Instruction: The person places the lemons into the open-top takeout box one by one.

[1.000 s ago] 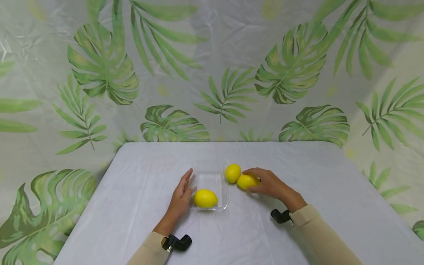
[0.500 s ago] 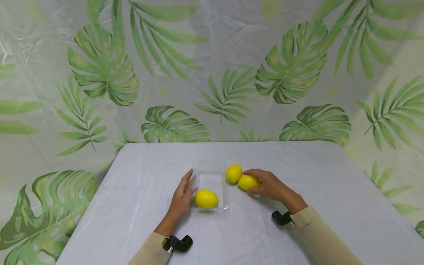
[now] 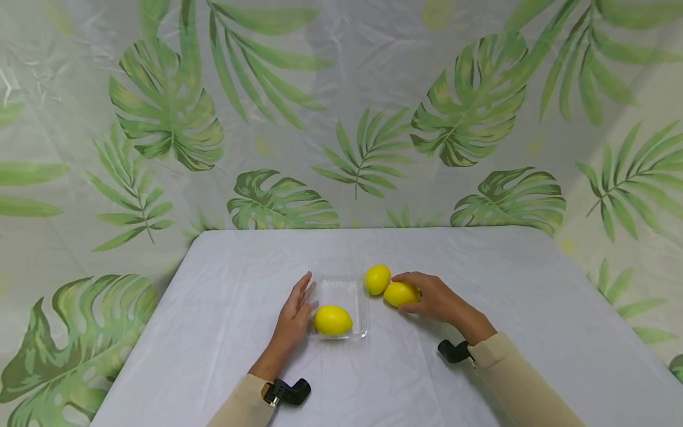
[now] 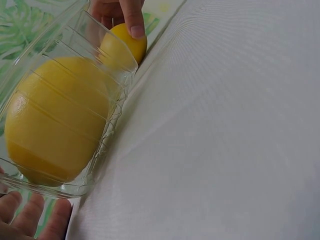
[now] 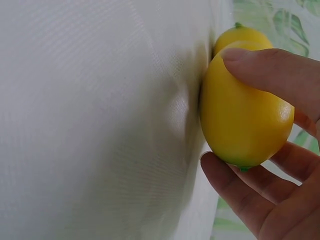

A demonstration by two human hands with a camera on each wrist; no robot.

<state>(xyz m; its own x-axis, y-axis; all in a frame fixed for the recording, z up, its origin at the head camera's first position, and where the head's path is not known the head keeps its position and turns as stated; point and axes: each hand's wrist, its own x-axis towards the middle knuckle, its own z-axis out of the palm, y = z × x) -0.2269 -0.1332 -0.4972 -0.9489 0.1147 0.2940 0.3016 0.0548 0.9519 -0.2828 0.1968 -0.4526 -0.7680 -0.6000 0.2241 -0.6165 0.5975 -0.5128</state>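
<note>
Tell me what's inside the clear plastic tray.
One yellow lemon lies in the near end of the clear plastic tray; the far end is bare. The tray floor under the lemon is hidden. The left hand rests against the tray's left side.

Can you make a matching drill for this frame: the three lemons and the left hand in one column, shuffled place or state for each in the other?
Things:
1. near lemon
2. far lemon
3. right-side lemon
4. left hand

Places or states:
A. gripped by the right hand
B. resting against the left wall of the clear tray, fingers straight
C. lying inside the tray
D. on the white tablecloth just outside the tray's far right corner, not held

Pairs: 1-C, 2-D, 3-A, 4-B
</note>
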